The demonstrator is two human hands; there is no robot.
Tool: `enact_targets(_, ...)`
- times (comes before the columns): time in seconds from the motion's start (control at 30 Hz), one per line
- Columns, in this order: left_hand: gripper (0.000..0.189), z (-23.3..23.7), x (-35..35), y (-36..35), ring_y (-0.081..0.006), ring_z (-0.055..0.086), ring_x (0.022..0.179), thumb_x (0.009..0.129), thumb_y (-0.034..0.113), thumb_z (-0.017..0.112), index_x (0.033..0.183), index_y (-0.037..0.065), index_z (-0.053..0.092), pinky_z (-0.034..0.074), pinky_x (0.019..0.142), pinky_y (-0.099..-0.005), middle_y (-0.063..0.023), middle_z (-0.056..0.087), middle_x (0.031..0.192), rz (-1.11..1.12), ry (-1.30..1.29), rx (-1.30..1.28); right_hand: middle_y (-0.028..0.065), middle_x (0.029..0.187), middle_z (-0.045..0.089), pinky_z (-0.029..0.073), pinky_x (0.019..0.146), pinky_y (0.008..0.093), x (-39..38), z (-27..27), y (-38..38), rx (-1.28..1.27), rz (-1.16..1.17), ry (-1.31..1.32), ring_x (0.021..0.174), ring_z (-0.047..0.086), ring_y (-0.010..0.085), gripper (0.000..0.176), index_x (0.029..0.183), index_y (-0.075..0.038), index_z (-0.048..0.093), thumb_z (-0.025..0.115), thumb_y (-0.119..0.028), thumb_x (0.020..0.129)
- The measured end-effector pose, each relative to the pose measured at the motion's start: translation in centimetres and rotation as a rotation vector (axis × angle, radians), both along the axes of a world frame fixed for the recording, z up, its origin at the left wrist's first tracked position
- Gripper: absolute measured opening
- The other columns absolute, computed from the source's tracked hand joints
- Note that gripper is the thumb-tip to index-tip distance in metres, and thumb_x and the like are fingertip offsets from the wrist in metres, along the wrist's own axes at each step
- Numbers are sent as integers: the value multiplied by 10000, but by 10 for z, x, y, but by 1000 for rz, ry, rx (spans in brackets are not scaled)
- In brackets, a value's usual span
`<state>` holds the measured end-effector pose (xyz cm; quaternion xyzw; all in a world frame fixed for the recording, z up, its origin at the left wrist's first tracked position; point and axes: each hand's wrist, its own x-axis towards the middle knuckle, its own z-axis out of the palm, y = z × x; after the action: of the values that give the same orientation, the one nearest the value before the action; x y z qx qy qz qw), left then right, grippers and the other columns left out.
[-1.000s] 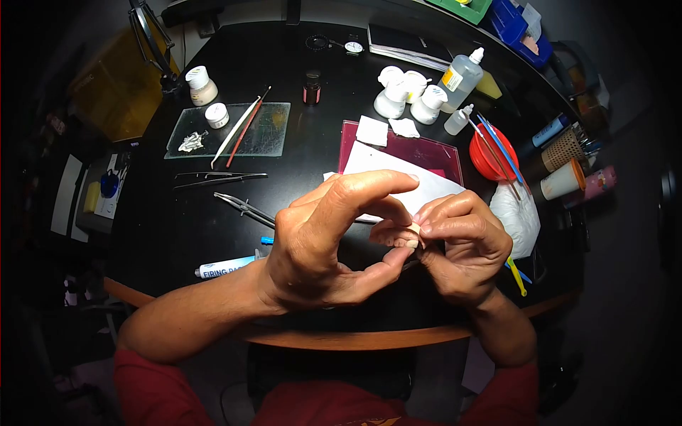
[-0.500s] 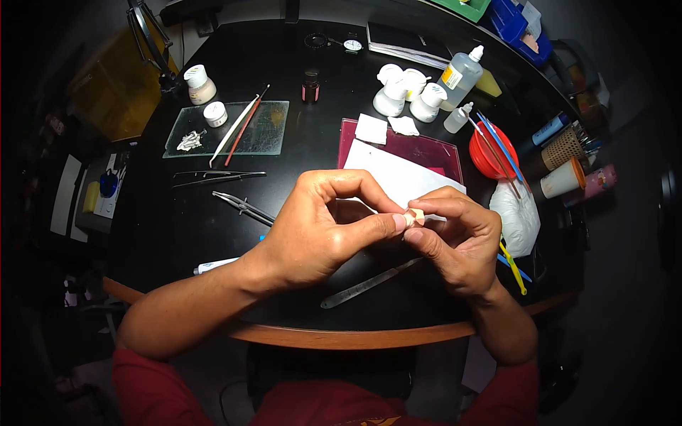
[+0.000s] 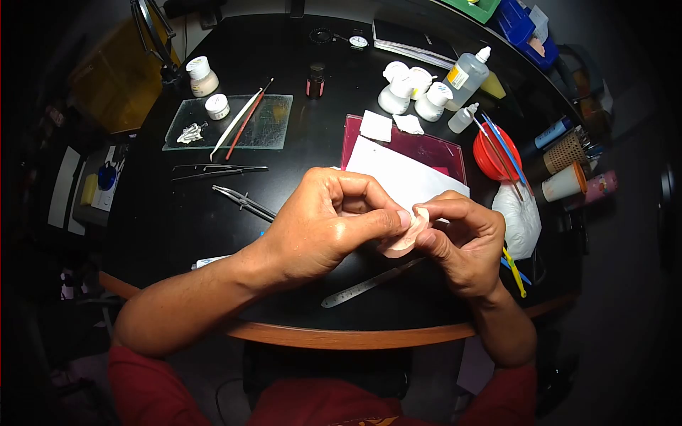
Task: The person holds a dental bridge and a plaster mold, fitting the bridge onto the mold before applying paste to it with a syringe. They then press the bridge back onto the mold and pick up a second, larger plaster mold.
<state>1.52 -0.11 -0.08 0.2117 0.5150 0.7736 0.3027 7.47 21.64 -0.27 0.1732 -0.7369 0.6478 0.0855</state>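
A small pale pink piece with a curved edge, like a dental cast point(image 3: 402, 247), is held up between my hands over the dark table. My left hand point(image 3: 323, 231) pinches it between thumb and forefinger from the left. On the other side, the thumb and forefinger of my right hand point(image 3: 465, 238) grip its right edge. My fingertips hide part of the piece. Beneath the hands lies a flat metal spatula point(image 3: 361, 290). White paper point(image 3: 405, 174) rests behind them on a dark red glass plate point(image 3: 447, 150).
Tweezers point(image 3: 220, 170) and a hinged metal tool point(image 3: 245, 204) lie to the left. Behind them, a glass slab point(image 3: 270, 131) carries a small jar and two thin tools. White bottles point(image 3: 395, 98) stand at the back; a red bowl point(image 3: 490, 160) and white bag point(image 3: 516, 220) are at right.
The dental cast has been turned between my fingers, so a broader curved pink face now shows below them. Both hands keep their pinch. The view has shifted slightly.
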Motion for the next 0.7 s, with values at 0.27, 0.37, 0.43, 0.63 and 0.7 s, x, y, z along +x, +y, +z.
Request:
enact_targets(0.27,133,-1,-1,1,-96,676,803,898,98,732,942,-27,753,530,755,-239,-81,744,870,36,112,-36,150,965,702,539,773,267,-2,-2,2,-33,36,38,872,673,154,229,1030,58,694,793,-43,850)
enact_targets(0.37,138,-1,-1,2,-94,682,812,893,102,746,955,-21,757,535,761,-239,-77,746,867,41,144,-32,156,988,694,548,775,270,-1,-2,1,-52,52,37,886,673,158,226,1046,65,683,776,-29,862)
enact_targets(0.43,138,0,0,3,-97,686,814,894,98,748,956,-25,753,541,766,-238,-81,746,875,43,118,-14,159,1001,687,554,777,272,-1,0,1,-47,61,36,892,673,162,221,1052,70,678,764,-20,870)
enact_targets(0.63,144,2,1,3,-102,693,813,895,88,749,966,-37,743,553,775,-237,-97,749,907,36,55,-11,155,1006,679,556,781,273,-1,1,0,-53,69,40,900,670,165,208,1056,70,674,748,-6,877)
enact_targets(0.7,147,0,0,2,-104,694,817,893,86,750,970,-39,742,554,779,-238,-101,749,914,29,58,-1,155,1009,678,556,783,274,-1,0,1,-46,67,42,906,666,165,205,1060,69,672,742,-4,881)
